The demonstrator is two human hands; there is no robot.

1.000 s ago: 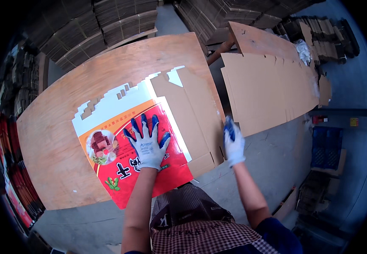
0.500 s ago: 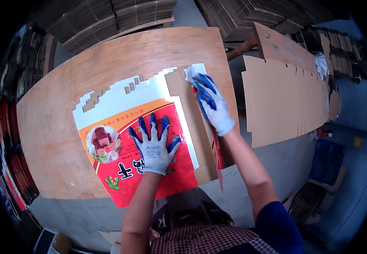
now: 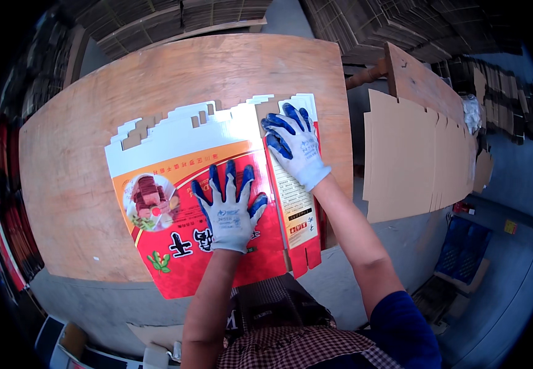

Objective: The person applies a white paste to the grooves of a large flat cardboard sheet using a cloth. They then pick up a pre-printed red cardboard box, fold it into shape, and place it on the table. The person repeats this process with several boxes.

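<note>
A printed cardboard box blank (image 3: 186, 258), red and orange with a picture of food, lies on the wooden table (image 3: 88, 184), its white slotted flaps (image 3: 180, 141) toward the far side. My left hand (image 3: 229, 212), in a white glove with blue-coated fingers, rests flat on the red panel with its fingers spread. At the blank's right side a narrow panel (image 3: 296, 206) with small print and a red border lies folded over. My right hand (image 3: 294, 144), gloved alike, presses on this panel's far end, fingers stretched and somewhat apart.
A plain brown cardboard sheet (image 3: 414, 160) lies to the right of the table, beside a wooden board (image 3: 423, 83). Stacks of flat cardboard (image 3: 365, 27) stand beyond the far edge. Red printed sheets (image 3: 17, 227) are piled at the left. A blue crate (image 3: 463, 249) sits low at the right.
The narrow right panel, standing nearly on edge before, is now folded over flatter with its printed face showing. My right hand has come down onto it. My left hand keeps its place on the red panel.
</note>
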